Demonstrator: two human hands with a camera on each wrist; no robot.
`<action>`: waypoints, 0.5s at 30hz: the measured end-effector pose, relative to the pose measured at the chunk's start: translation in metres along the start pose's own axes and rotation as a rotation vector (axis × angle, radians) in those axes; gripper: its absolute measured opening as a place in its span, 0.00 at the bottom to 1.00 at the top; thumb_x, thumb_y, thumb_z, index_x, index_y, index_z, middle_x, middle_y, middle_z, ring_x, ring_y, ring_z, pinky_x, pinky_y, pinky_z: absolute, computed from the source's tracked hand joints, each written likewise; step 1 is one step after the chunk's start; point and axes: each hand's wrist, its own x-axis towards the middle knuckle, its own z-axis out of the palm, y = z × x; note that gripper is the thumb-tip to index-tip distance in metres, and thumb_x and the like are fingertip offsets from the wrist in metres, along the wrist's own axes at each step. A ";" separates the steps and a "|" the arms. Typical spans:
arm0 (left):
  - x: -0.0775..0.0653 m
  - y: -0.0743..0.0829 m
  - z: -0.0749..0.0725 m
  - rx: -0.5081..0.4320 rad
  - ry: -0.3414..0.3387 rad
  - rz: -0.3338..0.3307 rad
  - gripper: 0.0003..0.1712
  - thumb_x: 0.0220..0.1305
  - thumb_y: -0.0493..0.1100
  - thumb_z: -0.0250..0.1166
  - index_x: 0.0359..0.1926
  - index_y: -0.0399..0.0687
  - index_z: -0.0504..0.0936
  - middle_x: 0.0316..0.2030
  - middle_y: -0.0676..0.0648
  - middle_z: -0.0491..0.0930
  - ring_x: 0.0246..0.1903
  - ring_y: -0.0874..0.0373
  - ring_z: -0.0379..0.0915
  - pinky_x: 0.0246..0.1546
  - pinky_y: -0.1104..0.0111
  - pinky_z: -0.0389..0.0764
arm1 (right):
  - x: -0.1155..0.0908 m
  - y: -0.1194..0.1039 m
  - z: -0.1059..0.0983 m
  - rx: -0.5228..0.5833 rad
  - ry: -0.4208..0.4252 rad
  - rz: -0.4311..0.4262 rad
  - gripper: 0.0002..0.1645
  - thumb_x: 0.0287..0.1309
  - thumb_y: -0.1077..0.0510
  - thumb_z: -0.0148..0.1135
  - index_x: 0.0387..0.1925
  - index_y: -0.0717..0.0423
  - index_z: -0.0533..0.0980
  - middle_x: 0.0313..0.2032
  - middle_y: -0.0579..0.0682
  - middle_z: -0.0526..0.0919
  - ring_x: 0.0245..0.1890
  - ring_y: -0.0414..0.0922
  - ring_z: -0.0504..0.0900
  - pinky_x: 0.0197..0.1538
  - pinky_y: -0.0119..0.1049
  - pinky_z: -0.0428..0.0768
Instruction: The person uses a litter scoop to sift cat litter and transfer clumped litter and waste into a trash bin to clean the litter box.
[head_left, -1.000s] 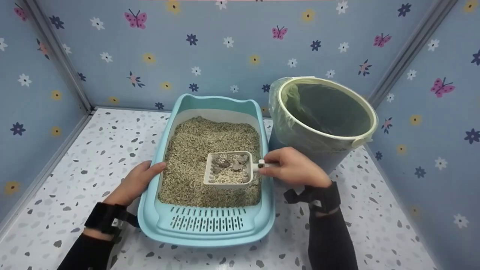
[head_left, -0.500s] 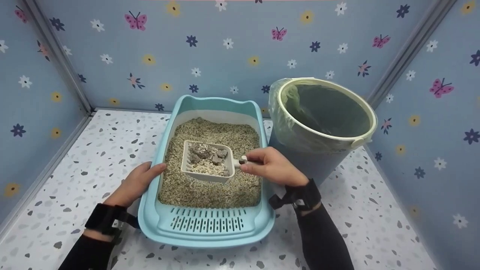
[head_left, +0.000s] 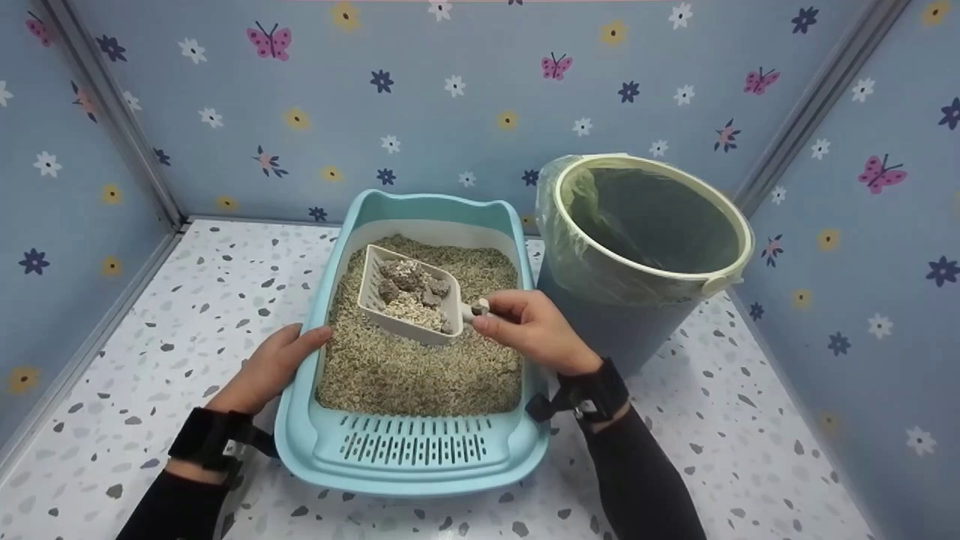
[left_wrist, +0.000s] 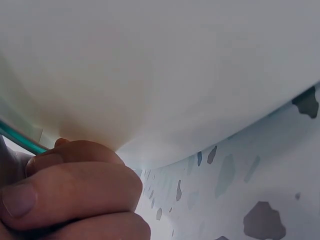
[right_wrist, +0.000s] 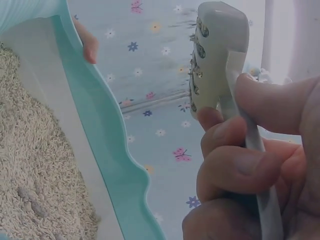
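Note:
A light blue litter box (head_left: 412,472) filled with tan litter (head_left: 420,375) stands in the middle of the head view. My left hand (head_left: 274,364) grips its left rim, thumb over the edge; the left wrist view shows curled fingers (left_wrist: 75,185) against the pale outer wall. My right hand (head_left: 536,326) holds a pale litter scoop (head_left: 409,330) by its handle above the litter. Grey-brown clumps (head_left: 409,277) and loose pellets lie in the scoop. In the right wrist view the fingers (right_wrist: 235,170) wrap the handle, and the slotted scoop head points away.
A tall bin (head_left: 622,322) with a cream rim and a translucent yellowish bag stands just right of the litter box. Blue panels (head_left: 450,97) printed with flowers and butterflies rise at the back and both sides. The surface (head_left: 165,337) below is white speckled.
My right hand has carried the loaded scoop left and slightly back over the litter, and the scoop has turned and tilted. My left hand stays on the rim.

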 end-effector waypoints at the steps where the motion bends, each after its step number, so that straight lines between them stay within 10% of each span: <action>1: 0.000 0.000 0.000 0.003 0.001 0.000 0.42 0.87 0.63 0.56 0.73 0.26 0.70 0.56 0.28 0.86 0.47 0.40 0.91 0.50 0.56 0.92 | 0.000 0.000 0.000 0.005 0.002 -0.001 0.13 0.76 0.58 0.70 0.34 0.63 0.83 0.23 0.41 0.71 0.22 0.39 0.65 0.26 0.31 0.64; 15: 0.000 0.001 -0.001 0.038 0.022 -0.004 0.40 0.88 0.61 0.56 0.73 0.27 0.71 0.55 0.30 0.86 0.46 0.42 0.91 0.49 0.56 0.92 | 0.001 -0.002 0.000 -0.098 0.087 0.048 0.10 0.76 0.58 0.71 0.41 0.64 0.88 0.25 0.41 0.76 0.24 0.39 0.70 0.29 0.31 0.70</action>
